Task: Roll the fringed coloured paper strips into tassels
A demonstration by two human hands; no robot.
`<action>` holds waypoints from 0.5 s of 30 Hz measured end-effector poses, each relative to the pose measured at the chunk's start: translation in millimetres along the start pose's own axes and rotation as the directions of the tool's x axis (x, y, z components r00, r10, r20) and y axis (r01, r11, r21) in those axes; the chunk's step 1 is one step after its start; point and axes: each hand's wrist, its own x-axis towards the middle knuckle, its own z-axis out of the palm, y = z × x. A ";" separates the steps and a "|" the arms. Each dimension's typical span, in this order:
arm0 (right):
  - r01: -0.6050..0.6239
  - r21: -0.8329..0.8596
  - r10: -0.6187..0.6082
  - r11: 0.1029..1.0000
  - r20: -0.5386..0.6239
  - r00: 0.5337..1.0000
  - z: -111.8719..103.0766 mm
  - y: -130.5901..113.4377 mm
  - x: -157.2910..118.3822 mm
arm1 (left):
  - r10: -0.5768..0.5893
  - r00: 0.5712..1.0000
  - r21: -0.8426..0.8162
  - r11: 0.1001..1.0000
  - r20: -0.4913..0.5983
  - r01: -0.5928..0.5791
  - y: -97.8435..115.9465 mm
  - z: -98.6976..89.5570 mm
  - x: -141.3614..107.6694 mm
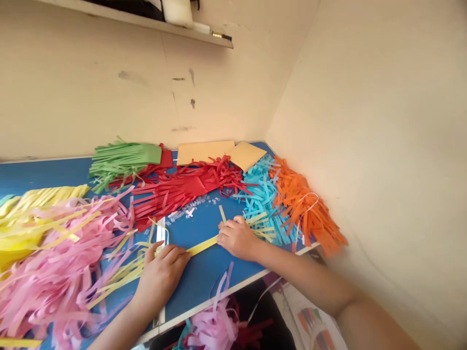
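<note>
Yellow band: it is flat and thin, with one end at the left hand [164,272] and one end at the right hand [237,238]; the yellow band [203,246] looks straight between them.
Long way of the band: from the left hand it slants right and a bit away, up to the right hand.
Nearer hand: neither; each hand touches one end.
Left hand: palm down, fingers a little bent and partly closed at the band's end; I cannot tell if it pinches or just presses.
Right hand: fingers curled around the other end, nearly closed, holding it.
Loose yellow strips: some [127,272] stick out left of the left hand, and more [268,228] poke out right of the right hand.
Pink strips: a big messy heap [65,262] left of the left hand.
Red fringe: past both hands [189,187].
Blue fringe: just past the right hand [262,194], with orange fringe [306,204] farther right.
In the way: the blue fringe seems likeliest to tangle, because yellow ends lie against it.
</note>
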 end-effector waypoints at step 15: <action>-0.297 0.247 0.251 0.922 0.202 0.947 -8.4 13.1 9.9 | -0.306 0.943 -0.149 0.934 0.132 0.324 -7.5 -1.8 -0.5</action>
